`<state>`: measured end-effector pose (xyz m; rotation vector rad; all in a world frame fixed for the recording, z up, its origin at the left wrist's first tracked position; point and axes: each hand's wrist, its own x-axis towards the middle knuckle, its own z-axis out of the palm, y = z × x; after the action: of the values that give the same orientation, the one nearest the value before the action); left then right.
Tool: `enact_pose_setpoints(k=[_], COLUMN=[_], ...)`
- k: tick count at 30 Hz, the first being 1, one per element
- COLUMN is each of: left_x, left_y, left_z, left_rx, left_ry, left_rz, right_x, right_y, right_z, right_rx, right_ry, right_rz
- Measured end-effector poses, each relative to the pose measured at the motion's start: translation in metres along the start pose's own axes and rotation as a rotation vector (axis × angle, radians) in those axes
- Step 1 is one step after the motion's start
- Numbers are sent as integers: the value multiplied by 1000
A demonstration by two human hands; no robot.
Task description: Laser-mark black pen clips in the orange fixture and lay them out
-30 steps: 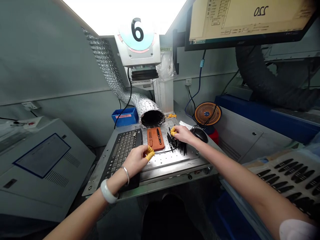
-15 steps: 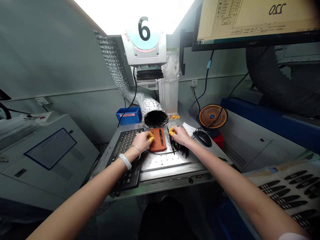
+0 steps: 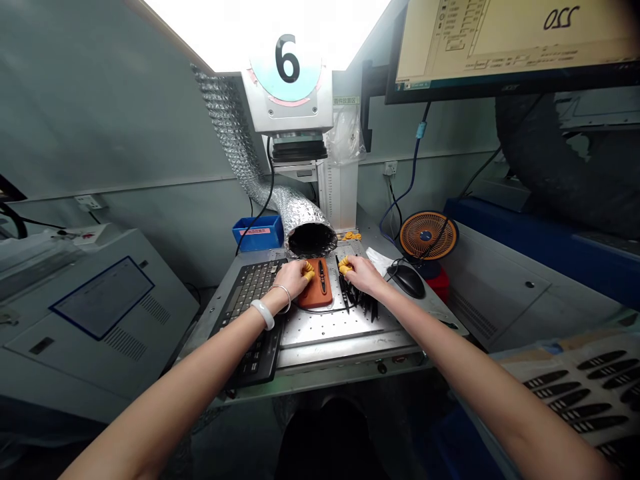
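I've got my left hand (image 3: 294, 277) over the orange block's (image 3: 314, 298) left side, a black piece (image 3: 323, 277) lying to its right; my right hand (image 3: 363, 273) is at the black heap (image 3: 369, 305). Fingers curl on both; what they grip, I can't tell. A clumsy left push could shift the block; a blind right pinch could drag neighbours along.

Worn on the head, looking forward and down along both forearms (image 3: 195, 373) to the left hand (image 3: 291, 280) and right hand (image 3: 363, 275) over the counter (image 3: 377, 239). Close above the forearms, farther from the wall (image 3: 150, 133) behind the counter. Wide in reach, from the grey cabinet (image 3: 80, 363) at the left to the monitor (image 3: 500, 40) at the upper right, cut off at the top.
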<state>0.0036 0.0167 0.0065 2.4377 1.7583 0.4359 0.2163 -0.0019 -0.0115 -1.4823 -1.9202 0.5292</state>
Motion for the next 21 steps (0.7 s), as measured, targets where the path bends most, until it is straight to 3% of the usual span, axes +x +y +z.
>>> enact_pose_setpoints(k=[21], left_x=[10], left_y=[-6], left_z=[13], left_rx=[-13], left_ry=[-11], left_rz=[0], right_x=[1], right_y=[10], right_z=[7], right_rx=[-43], right_ry=[-1], right_rz=[-36])
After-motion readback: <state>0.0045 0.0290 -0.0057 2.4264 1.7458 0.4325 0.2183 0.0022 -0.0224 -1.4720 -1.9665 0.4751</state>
